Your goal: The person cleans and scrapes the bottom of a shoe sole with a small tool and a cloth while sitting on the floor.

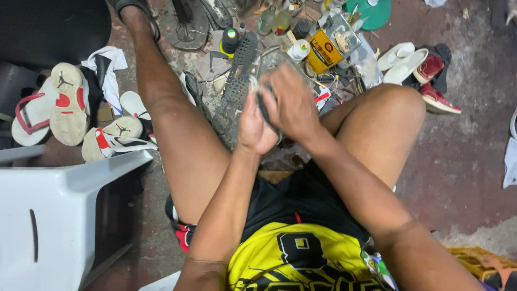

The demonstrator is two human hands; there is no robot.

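My workshop floor (pixel 474 161)
Loose soles (pixel 69 102) lie at my left, a yellow glue can (pixel 323 51) far ahead, red-and-white sneakers (pixel 431 81) far right.

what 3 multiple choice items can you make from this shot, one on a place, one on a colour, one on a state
1. Where is the white plastic chair?
A. by the person's left leg
B. by the right knee
C. past the glue can

2. What colour is the glue can?
A. blue
B. yellow-orange
C. white

3. What are the hands doing?
A. resting apart on the knees
B. both closed on one dark shoe part
C. both empty

Key: 1 A, it fills the lower left corner. 2 B, its side shows it. 3 B, left hand and right hand meet on the dark shoe part.
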